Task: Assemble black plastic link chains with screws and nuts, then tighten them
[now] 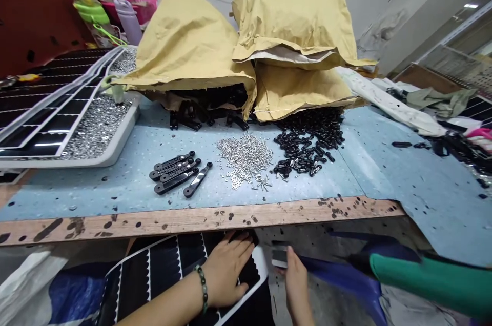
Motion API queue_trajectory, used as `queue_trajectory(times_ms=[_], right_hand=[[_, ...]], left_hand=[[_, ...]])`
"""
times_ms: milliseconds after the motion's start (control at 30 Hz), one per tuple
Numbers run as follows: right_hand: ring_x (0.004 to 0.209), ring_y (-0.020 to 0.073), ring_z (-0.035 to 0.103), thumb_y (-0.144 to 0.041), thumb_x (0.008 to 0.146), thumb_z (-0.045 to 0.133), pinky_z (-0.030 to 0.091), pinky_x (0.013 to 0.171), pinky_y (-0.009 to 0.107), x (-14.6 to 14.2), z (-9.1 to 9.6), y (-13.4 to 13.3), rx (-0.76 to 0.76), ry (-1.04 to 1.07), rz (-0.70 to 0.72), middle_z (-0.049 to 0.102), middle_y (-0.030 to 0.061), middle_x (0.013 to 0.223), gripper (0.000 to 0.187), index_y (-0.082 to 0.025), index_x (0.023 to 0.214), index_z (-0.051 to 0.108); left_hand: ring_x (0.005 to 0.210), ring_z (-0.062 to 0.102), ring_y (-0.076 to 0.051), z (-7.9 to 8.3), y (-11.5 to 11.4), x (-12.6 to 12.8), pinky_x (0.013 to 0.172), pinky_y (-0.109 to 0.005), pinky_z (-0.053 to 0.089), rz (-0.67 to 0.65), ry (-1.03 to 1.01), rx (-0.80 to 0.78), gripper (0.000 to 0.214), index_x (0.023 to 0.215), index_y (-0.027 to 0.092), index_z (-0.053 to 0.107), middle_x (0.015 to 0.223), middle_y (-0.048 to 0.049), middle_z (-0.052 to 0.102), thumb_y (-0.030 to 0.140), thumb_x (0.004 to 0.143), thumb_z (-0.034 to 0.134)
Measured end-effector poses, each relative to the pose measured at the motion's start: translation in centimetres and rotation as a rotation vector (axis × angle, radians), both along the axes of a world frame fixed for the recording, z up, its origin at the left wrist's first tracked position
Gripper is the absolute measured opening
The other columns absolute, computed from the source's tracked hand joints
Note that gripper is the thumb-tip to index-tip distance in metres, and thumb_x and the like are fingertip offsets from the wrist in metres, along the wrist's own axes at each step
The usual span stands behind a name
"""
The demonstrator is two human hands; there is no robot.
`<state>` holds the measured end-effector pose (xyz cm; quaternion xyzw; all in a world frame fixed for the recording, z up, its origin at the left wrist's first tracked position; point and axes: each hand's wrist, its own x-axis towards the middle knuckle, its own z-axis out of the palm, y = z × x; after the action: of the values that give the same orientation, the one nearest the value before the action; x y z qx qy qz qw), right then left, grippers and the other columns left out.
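Black scalloped sheet [163, 267] was pressed down by the spread, open left hand [226, 272] below the wooden table edge [192, 221], while a small grey piece [280, 257] was pinched by the right hand [295, 285].

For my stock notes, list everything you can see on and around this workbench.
Kraft paper sacks: three, tan, at the bench's back.
Black plastic parts: many, black, piled before the sacks.
Small screws: many, silver, left of the black parts.
Flat bars: four, black, left of the screws.
Hardware tray: one, grey, bench left.
Patterned sheets: several, black and white, over the tray.
Speckled mat: one, pale blue, covering the bench.
Lower sheet: one, black and white, below the bench edge.
Small piece: one, grey, below the bench edge.
Bead bracelet: one, green and dark, left wrist.
Left hand: flat on the lower sheet.
Right hand: at the small piece.
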<state>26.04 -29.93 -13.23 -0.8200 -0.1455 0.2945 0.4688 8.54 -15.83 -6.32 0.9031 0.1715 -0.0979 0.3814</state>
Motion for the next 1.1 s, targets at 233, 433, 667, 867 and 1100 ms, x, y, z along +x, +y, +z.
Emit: queue_trajectory(times_ms=[233, 433, 667, 867, 1100], right_hand=[[0.055, 0.0162, 0.054, -0.059, 0.087, 0.048, 0.046, 0.054, 0.026, -1.1, 8.0, 3.7, 0.281, -0.713, 0.344, 0.055, 0.0006, 0.060, 0.041, -0.023, 0.069, 0.054], [0.087, 0.0261, 0.059, -0.059, 0.073, 0.068, 0.048, 0.087, 0.047, -6.4, 13.3, 12.8, 0.579, -1.012, 0.830, 0.057, 0.0094, 0.092, 0.054, -0.018, 0.105, 0.051], [0.106, 0.0296, 0.057, -0.068, 0.083, 0.046, 0.054, 0.082, 0.040, -6.2, 16.5, 15.9, 0.451, -0.675, 1.225, 0.040, 0.0158, 0.130, 0.079, -0.023, 0.144, 0.025], [0.084, 0.0177, 0.060, -0.019, 0.091, 0.045, 0.053, 0.069, 0.028, -8.1, 18.3, 19.1, 0.498, -0.639, 1.318, 0.057, 0.0083, 0.099, 0.012, -0.020, 0.089, 0.057], [0.108, 0.0266, 0.060, -0.038, 0.092, 0.045, 0.050, 0.086, 0.042, -7.4, 15.3, 24.0, 0.225, -0.492, 0.937, 0.060, 0.0130, 0.121, 0.026, -0.022, 0.112, 0.051]], left_hand=[[0.110, 0.058, -0.027, 5.2, 0.4, -0.9, 0.094, -0.042, 0.045, 0.382, -0.294, -0.902, 0.060, 0.116, 0.020, 0.064, 0.119, -0.0128, 0.063, 0.060, 0.093, 0.027], [0.110, 0.059, -0.028, 8.3, 2.5, -4.0, 0.101, -0.044, 0.040, 0.882, -0.587, -1.145, 0.049, 0.115, 0.018, 0.064, 0.113, -0.0105, 0.067, 0.056, 0.085, 0.056], [0.115, 0.056, -0.025, 8.5, 4.2, -8.1, 0.102, -0.041, 0.042, 1.074, -0.615, -0.751, 0.041, 0.128, 0.029, 0.053, 0.123, -0.0059, 0.062, 0.044, 0.091, 0.054], [0.129, 0.042, -0.026, 8.6, 6.1, -11.1, 0.108, -0.046, 0.036, 0.830, -0.469, -0.186, 0.028, 0.118, 0.037, 0.062, 0.139, -0.0001, 0.048, 0.034, 0.096, 0.046], [0.136, 0.031, -0.027, 6.8, 11.1, -13.3, 0.106, -0.055, 0.036, 0.949, -0.379, 0.363, 0.037, 0.134, 0.035, 0.047, 0.144, -0.0012, 0.041, 0.035, 0.098, 0.042]])
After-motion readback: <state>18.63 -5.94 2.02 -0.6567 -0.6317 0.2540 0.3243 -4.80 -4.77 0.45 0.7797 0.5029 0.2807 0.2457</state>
